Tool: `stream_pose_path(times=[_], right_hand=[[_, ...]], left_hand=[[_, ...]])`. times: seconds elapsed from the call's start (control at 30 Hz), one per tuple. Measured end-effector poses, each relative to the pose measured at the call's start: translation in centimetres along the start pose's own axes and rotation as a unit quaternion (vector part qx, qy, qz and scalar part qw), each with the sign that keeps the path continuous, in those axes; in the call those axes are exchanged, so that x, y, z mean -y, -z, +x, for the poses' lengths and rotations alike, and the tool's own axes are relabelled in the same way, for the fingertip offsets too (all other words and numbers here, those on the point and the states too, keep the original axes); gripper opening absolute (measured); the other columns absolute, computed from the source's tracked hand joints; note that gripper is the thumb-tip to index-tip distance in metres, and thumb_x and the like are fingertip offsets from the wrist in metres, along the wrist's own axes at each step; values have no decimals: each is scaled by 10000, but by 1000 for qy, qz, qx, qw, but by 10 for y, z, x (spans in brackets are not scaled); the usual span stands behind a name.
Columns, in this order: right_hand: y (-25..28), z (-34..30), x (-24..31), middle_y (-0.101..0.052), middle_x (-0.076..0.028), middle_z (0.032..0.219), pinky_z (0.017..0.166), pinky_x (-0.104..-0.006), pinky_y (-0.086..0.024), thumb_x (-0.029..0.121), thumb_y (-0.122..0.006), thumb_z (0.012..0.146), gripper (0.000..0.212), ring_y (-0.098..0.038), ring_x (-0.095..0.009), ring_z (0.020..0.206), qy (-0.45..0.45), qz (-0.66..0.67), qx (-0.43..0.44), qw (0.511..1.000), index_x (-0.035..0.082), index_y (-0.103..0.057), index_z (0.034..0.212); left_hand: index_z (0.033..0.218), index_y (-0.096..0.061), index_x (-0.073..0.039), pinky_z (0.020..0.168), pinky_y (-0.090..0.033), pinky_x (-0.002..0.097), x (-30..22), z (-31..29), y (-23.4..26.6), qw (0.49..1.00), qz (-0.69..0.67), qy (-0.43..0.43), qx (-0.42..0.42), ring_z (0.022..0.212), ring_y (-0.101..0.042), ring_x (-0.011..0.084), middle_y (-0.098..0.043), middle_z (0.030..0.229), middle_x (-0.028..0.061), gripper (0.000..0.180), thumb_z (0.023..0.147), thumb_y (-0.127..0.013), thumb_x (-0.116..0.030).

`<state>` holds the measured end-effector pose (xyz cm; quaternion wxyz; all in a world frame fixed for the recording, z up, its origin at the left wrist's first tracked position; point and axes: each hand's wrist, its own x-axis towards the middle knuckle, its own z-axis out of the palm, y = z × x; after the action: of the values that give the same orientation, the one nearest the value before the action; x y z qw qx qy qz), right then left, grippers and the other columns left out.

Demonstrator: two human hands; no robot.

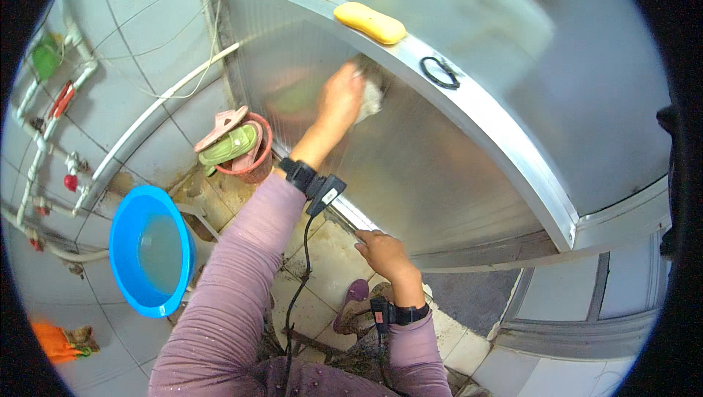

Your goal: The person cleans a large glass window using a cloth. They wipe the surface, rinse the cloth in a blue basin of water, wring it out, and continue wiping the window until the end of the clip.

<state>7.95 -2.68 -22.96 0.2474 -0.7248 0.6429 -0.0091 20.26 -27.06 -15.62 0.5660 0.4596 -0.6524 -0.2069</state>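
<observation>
My left hand (340, 100) is pressed up against a shiny, wet-looking metal-grey panel (447, 184), its fingers closed around a white cloth (372, 101). Motion slightly blurs those fingers, and the cloth is partly hidden behind them. Lower down, my right hand (387, 254) grips the end of the panel's lower metal rail (351, 214). A yellow, bar-shaped piece (370, 22), perhaps soap or a sponge, lies on the panel's silver upper frame (505, 130), with a black loop (441, 73) beside it. Both wrists carry black straps with small cabled boxes.
To the left stands a blue basin (178, 250) with cloudy water inside. A red basket (268, 137) holding pink and green slippers (228, 146) sits by the tiled wall. White pipes (157, 115) with red valves run along that wall. An orange item (55, 343) is at lower left.
</observation>
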Motion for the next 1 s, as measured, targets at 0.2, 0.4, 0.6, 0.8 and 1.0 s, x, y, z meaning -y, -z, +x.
stream_pose_path(times=[0.2,0.4,0.6,0.8,1.0], right_hand=[[1,0,-8,-624,-176,1062,805,-433,-478,284,-528,905,339,-597,-358,963,14,26,5,1000,101,-562,1189],[3,-1,-15,-619,-170,1078,814,-433,-481,282,-527,903,339,-596,-359,966,10,36,-16,999,108,-554,1193],[3,-22,-30,-621,-160,1050,794,-436,-487,259,-535,896,336,-596,-351,953,-15,33,13,999,107,-550,1196],[5,-18,-30,-619,-152,1019,770,-429,-489,239,-553,886,314,-598,-348,919,13,52,-38,998,101,-551,1169],[1,-7,-29,-617,-151,972,751,-440,-493,239,-547,889,280,-602,-350,899,-6,43,-18,999,91,-555,1126]], left_hand=[[1027,-597,-120,783,-466,511,114,-89,-26,930,220,218,195,914,-607,395,-651,969,184,266,868,-477,-296],[977,-608,-76,729,-479,471,66,-47,-6,983,147,69,86,864,-607,411,-639,911,210,229,872,-535,-267],[940,-553,-34,684,-455,476,43,-39,-16,995,79,-57,-37,834,-578,433,-604,879,238,173,877,-491,-183],[1016,-573,-63,747,-461,499,164,-132,-53,943,214,219,133,888,-582,448,-628,932,238,251,886,-490,-261],[1055,-558,-14,806,-462,470,187,-155,-75,946,137,254,147,942,-588,429,-620,970,269,300,865,-535,-246]])
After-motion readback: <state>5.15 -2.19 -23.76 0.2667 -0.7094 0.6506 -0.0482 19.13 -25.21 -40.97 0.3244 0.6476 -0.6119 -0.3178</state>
